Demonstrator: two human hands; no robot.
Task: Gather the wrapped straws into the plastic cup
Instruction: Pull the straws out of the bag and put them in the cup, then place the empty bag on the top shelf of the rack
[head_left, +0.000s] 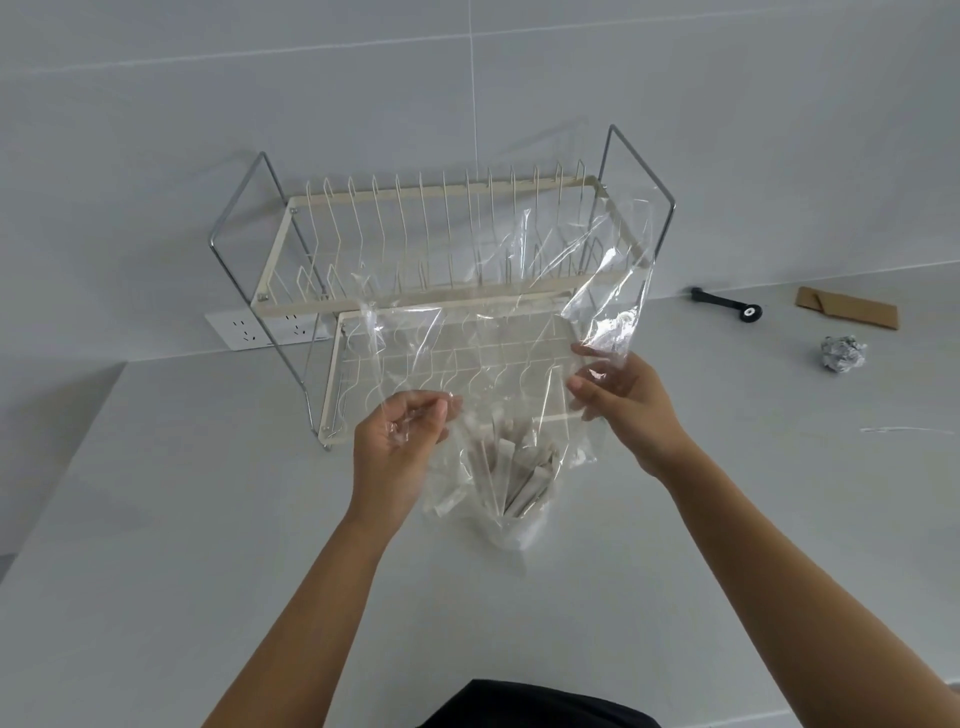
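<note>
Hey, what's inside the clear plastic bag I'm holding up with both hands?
The clear plastic bag holds a bunch of paper-wrapped straws, standing on end at its bottom. Crinkled film hides their lower ends, and whether a cup sits under them cannot be told.

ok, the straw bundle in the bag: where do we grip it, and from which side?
Probably the upper ends of the straws, from above through the bag's mouth. They stand bunched and roughly upright in the bottom of the clear bag, tops fanned toward the opening. The left hand and right hand hold that mouth spread, so one would have to let go.
</note>
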